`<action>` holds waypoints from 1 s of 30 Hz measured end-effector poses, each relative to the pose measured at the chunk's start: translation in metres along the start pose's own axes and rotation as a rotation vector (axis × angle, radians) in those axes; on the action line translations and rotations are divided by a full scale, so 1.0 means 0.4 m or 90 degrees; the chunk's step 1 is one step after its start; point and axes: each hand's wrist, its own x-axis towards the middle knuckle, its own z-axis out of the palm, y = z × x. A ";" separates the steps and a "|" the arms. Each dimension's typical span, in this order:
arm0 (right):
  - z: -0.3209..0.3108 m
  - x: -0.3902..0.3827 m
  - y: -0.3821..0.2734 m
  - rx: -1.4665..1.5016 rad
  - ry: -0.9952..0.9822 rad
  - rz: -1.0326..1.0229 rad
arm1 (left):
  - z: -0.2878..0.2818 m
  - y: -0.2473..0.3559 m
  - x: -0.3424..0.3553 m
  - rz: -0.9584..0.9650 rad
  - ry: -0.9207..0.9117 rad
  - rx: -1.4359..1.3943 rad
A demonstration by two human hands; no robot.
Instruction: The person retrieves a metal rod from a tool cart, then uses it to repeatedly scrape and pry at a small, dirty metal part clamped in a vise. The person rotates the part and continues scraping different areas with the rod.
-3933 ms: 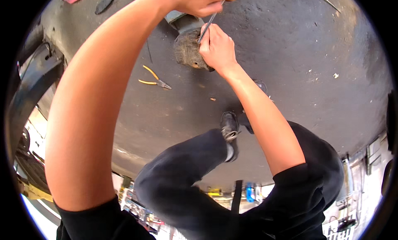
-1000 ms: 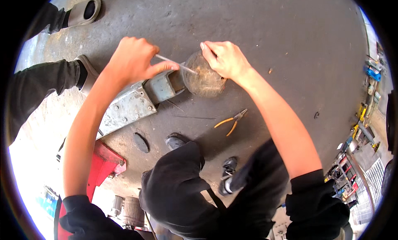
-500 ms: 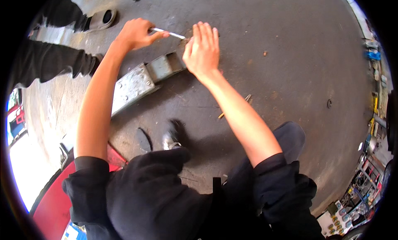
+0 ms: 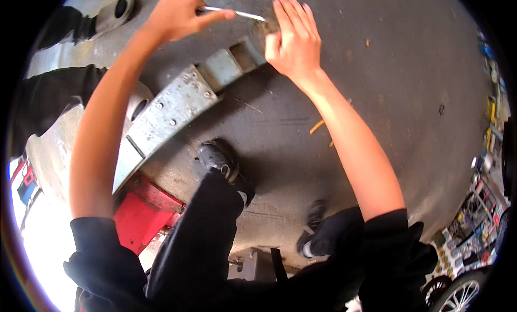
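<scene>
My left hand (image 4: 180, 16) is closed around a slim silver metal tool (image 4: 245, 14), its thumb stretched along the shaft. The tool's kind cannot be made out. Its far end reaches a small rusty-brown patch or part (image 4: 267, 27) beside my right hand. With fingers extended and side by side, my right hand (image 4: 296, 45) lies over that spot, thumb bent inward; whatever its palm touches is hidden. Just below both hands, a grey steel beam (image 4: 171, 108) with bolt heads runs diagonally, and its open square end (image 4: 243, 54) sits near my right wrist.
A red metal base (image 4: 142, 212) is at lower left. Another person's shoes (image 4: 114, 14) and dark trousers stand beyond the beam at left. My shoe (image 4: 218, 157) is on the dark floor (image 4: 388, 107). Yellowish strips (image 4: 316, 127) and a small ring (image 4: 441, 110) lie there. Wheels (image 4: 458, 296) and clutter line the right.
The whole view has shifted, showing more of the beam, red base and my feet. Both hands appear higher in the picture, the right one farther right; the left still holds the tool.
</scene>
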 end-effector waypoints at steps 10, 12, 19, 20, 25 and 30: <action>0.040 -0.008 -0.017 0.012 0.045 0.026 | 0.042 -0.045 -0.005 0.012 0.035 0.040; 0.025 0.019 0.007 0.022 0.064 0.027 | 0.023 -0.004 -0.010 -0.019 0.104 0.001; 0.018 0.005 -0.007 0.036 0.063 0.041 | 0.038 0.019 -0.056 -0.004 0.197 -0.023; 0.021 0.000 -0.003 0.036 0.055 0.042 | 0.043 0.020 -0.056 -0.026 0.192 -0.037; 0.011 0.000 -0.008 0.032 0.033 0.042 | 0.059 0.022 -0.066 0.013 0.263 -0.038; 0.012 0.002 -0.009 0.032 0.031 0.032 | 0.052 0.047 -0.089 -0.070 0.214 -0.038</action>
